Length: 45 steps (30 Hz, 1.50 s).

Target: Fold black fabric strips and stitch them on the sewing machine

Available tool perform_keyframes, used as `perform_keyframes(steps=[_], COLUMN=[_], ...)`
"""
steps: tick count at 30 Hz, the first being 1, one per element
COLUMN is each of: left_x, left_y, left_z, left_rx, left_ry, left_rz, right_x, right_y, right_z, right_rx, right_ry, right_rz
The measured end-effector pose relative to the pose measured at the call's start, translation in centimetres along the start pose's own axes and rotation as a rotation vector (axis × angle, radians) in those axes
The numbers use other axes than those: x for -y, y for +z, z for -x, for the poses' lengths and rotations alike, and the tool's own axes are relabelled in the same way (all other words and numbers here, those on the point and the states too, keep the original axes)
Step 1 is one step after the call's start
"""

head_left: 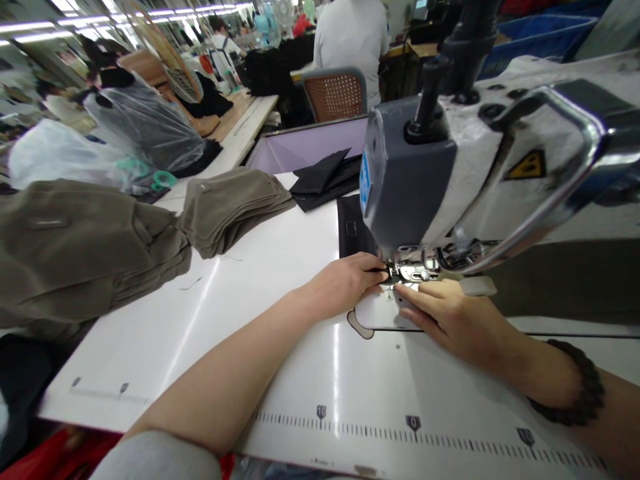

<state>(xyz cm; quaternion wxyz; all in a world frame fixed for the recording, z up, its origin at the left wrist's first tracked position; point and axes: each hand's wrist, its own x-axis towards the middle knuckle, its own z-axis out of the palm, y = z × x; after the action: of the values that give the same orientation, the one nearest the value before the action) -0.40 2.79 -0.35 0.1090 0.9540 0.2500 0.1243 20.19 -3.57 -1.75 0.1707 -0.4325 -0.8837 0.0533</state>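
My left hand (347, 283) lies beside the needle area of a sewing machine (407, 167), its fingers pressed together at the edge of dark fabric (353, 227). What lies under those fingertips is too small to make out. My right hand (445, 310) rests palm down on the metal plate (375, 310) just right of the needle area, fingers stretched out and fingertips near the presser foot (395, 272). A dark beaded bracelet is around the right wrist. The dark fabric runs back from the needle area, partly behind the machine head.
Stacks of olive fabric pieces (233, 203) (75, 240) lie on the left of the white table (280, 373). Folded black pieces (325, 177) sit behind. The machine arm and its metal lever fill the right. Beyond are plastic bags, a chair (336, 93) and a person (350, 40).
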Motion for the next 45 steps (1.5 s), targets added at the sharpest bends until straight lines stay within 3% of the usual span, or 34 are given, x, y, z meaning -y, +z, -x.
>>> perform_keyframes(steps=[20,26,32,39,45], left_x=[0.5,-2.1,-5.2,-5.2,-5.3], left_y=[-0.1,-1.5,-1.7,-1.7,-2.3], left_z=[-0.4,0.4,1.5,1.6,1.6], left_rx=[0.007,0.11,0.231,0.254,0.308], left_ry=[-0.034,-0.091,0.049,0.188,0.163], left_rz=[-0.03,-0.133,-0.109,-0.152,-0.137], right_x=[0.0,-0.2,-0.2,0.6,1.2], right_y=[0.0,-0.3,-0.9,-1.1,-1.3], right_z=[0.0,0.3,0.7,0.8,0.8], right_rx=[0.02,-0.021,-0.001,-0.044,-0.065], right_ry=[0.007,-0.065,-0.195,-0.339,-0.368], right_rz=[0.019,0.028,-0.014,0.011,-0.003])
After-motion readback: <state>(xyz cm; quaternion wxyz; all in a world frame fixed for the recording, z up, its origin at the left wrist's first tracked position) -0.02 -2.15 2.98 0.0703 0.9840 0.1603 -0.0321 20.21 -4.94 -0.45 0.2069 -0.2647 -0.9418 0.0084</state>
